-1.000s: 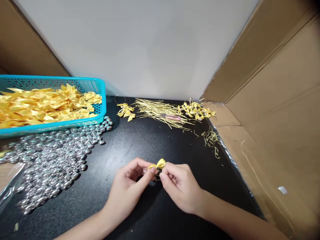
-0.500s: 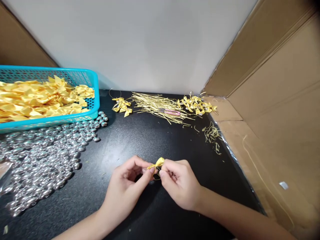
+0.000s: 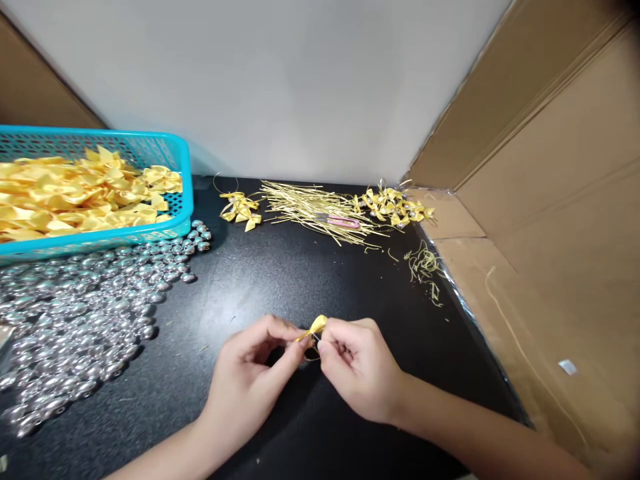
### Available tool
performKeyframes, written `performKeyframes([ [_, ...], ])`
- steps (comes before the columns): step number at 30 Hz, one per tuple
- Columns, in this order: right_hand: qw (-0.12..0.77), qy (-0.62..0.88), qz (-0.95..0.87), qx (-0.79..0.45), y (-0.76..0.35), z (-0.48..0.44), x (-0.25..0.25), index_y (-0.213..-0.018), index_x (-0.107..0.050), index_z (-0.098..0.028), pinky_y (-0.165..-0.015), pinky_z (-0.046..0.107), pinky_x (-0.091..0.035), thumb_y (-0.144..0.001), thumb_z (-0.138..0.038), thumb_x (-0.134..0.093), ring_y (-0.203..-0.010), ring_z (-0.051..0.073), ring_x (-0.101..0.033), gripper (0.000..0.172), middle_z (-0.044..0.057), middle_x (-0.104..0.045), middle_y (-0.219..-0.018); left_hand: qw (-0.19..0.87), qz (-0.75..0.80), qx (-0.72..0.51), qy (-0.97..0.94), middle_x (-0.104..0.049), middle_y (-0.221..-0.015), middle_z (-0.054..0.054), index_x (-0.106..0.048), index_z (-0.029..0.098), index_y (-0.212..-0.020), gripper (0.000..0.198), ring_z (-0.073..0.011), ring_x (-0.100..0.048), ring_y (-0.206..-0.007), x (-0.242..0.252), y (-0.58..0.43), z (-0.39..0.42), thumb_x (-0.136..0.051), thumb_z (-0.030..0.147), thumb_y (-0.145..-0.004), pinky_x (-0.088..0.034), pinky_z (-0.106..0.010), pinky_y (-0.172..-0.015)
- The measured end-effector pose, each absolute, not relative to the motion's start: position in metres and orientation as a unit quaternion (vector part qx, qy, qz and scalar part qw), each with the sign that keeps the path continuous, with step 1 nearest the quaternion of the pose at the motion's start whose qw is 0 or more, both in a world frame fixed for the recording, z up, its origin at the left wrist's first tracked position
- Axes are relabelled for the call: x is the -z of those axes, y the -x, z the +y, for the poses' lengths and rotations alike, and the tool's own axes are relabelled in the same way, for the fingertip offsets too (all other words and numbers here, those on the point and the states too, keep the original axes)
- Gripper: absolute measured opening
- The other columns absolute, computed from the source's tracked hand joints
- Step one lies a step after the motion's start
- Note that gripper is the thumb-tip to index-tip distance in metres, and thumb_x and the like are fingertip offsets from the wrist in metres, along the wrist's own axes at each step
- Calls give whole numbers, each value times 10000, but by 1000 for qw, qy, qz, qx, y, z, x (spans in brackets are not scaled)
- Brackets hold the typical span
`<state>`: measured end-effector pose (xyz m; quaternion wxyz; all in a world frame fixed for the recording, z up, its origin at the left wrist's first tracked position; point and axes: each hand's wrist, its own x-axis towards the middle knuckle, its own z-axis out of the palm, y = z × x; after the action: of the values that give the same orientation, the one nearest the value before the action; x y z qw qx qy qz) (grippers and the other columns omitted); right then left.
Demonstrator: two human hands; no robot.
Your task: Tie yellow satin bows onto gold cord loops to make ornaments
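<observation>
My left hand (image 3: 253,380) and my right hand (image 3: 357,370) meet over the black table (image 3: 300,280), fingertips pinched together on a small yellow ribbon bow (image 3: 316,327). A thin gold thread loops below the bow between the fingers. What sits under the bow inside the pinch is hidden. A heap of silver beads (image 3: 75,320) lies to the left of my left hand.
A turquoise basket (image 3: 185,193) full of yellow ribbon bows stands at the back left. Gold threads (image 3: 310,207) with a pink tool (image 3: 345,222) lie at the back, flanked by finished bows (image 3: 240,210) and another cluster (image 3: 395,208). Thread scraps (image 3: 425,267) lie by the cardboard wall (image 3: 550,200).
The hands stay pinched on the bow with only small finger shifts. The view has drifted, so the basket and beads sit further left and higher.
</observation>
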<state>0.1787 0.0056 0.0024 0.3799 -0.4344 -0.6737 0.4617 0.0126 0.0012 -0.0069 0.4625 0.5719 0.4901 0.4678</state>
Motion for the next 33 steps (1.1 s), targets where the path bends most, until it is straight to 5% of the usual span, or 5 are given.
performKeyframes([
  [33, 356, 446, -678, -462, -180, 5, -7, -581, -291, -206, -428, 184, -214, -774, -98, -478, -421, 41, -260, 289, -89, -272, -482, 291, 395, -477, -729, -753, -771, 22, -678, 196, -816, 196, -93, -724, -708, 13, -5, 2, -642, 7, -780, -564, -127, -678],
])
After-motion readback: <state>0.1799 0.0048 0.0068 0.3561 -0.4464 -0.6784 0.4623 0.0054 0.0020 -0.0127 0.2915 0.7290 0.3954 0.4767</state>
